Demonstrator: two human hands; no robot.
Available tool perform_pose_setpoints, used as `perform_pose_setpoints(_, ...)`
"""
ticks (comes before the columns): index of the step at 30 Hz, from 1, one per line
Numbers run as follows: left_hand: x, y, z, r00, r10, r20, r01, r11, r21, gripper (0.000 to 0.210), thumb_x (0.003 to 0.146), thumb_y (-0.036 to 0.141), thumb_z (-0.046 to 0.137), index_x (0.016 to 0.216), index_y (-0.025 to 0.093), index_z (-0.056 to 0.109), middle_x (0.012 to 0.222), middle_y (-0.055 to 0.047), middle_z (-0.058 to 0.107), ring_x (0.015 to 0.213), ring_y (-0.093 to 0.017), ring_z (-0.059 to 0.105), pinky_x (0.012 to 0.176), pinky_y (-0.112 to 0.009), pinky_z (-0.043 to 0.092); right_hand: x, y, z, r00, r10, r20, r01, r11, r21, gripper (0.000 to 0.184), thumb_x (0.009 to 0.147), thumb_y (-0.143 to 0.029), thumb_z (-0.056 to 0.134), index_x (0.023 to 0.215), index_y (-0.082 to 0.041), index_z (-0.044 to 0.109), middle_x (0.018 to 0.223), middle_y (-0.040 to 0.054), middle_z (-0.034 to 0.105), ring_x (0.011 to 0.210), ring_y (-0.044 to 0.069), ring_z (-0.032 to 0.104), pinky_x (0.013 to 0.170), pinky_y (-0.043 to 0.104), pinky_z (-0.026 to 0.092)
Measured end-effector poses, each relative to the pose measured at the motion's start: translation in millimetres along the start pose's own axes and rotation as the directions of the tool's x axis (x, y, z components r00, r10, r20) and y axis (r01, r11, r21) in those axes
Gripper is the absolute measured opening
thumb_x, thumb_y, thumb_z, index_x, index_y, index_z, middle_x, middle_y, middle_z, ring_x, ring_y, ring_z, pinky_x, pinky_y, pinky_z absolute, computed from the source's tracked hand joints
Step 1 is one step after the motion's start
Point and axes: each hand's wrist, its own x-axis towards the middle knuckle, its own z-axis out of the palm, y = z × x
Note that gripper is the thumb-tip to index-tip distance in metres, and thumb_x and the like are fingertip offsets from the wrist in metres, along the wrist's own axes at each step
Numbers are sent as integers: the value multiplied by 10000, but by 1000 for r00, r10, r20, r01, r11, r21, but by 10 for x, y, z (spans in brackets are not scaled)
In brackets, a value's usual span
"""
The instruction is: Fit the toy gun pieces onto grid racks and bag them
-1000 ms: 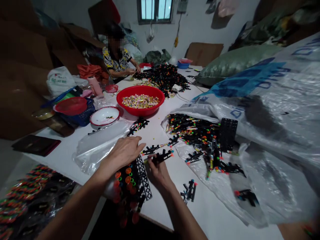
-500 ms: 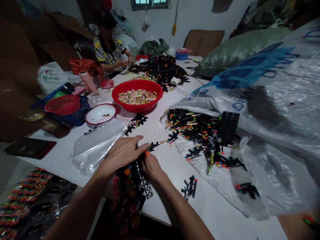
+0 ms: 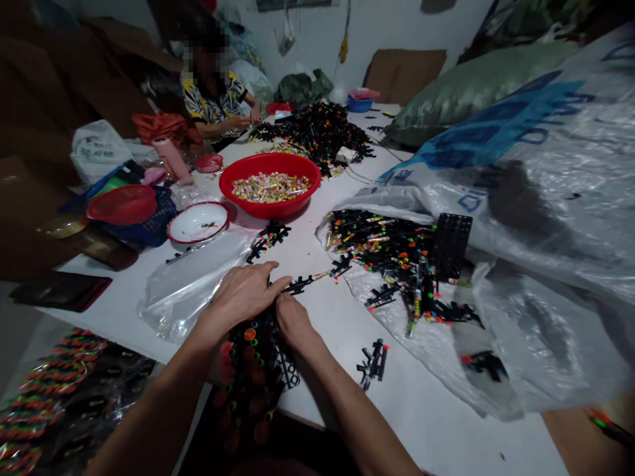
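Observation:
My left hand (image 3: 248,289) lies over the far end of a black tray with round holes (image 3: 288,369), its fingers stretched out and its thumb apart. Right beside it, close to that thumb, is my right hand (image 3: 296,320), closed with curled fingers; what it holds is hidden. Rows of small black toy pieces with orange and green round ends (image 3: 251,357) fill the tray below my wrists, partly in shadow. Just beyond my hands lie small black toy guns (image 3: 299,285) and a clear plastic bag (image 3: 191,284).
Ahead stands a red basin (image 3: 270,205) of colourful beads, with a white red-rimmed dish (image 3: 198,223) to its left. A large plastic sack (image 3: 536,158) spills toy guns at right. A co-worker (image 3: 218,106) sits behind a black toy heap (image 3: 322,132). Packed toys (image 3: 44,403) lie lower left.
The orange tip that showed at my right fingers is out of sight now. My right hand has shifted slightly toward my left hand, which stays over the tray.

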Motion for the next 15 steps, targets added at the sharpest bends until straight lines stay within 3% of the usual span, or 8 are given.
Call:
perform_pose_setpoints(5,23,-10,7,997,-45,66,46,999,-23,669,864,672,246,1290,218,491,1101,-142,664,1039,-339,610,842,-445,459,-102,146,106,984,14,-175,36,959,281,303,880,-195,493,1180,-151,487,992,66,610,873,171,576,782,276,444)
perform_pose_setpoints(8,41,-5,25,996,-70,56,71,997,-6,637,872,651,282,1284,209,482,1107,-135,661,1037,-343,611,826,-442,467,-69,100,261,977,68,-201,-41,989,139,209,894,-220,483,1085,-153,534,990,86,598,872,193,560,769,294,439)
perform_pose_setpoints(11,65,7,32,993,-115,33,113,992,59,564,885,579,362,1261,179,490,1095,-141,663,1018,-345,618,798,-426,476,7,48,336,978,38,-206,-47,998,-40,161,918,-196,426,988,-147,563,965,104,586,897,212,538,777,305,426)
perform_pose_setpoints(15,65,3,18,992,-110,61,106,992,65,534,899,544,359,1248,165,500,1087,-142,668,1024,-331,619,817,-412,473,10,104,200,988,-3,-152,11,998,54,117,899,-184,471,970,-155,560,935,70,590,878,185,544,763,270,421)
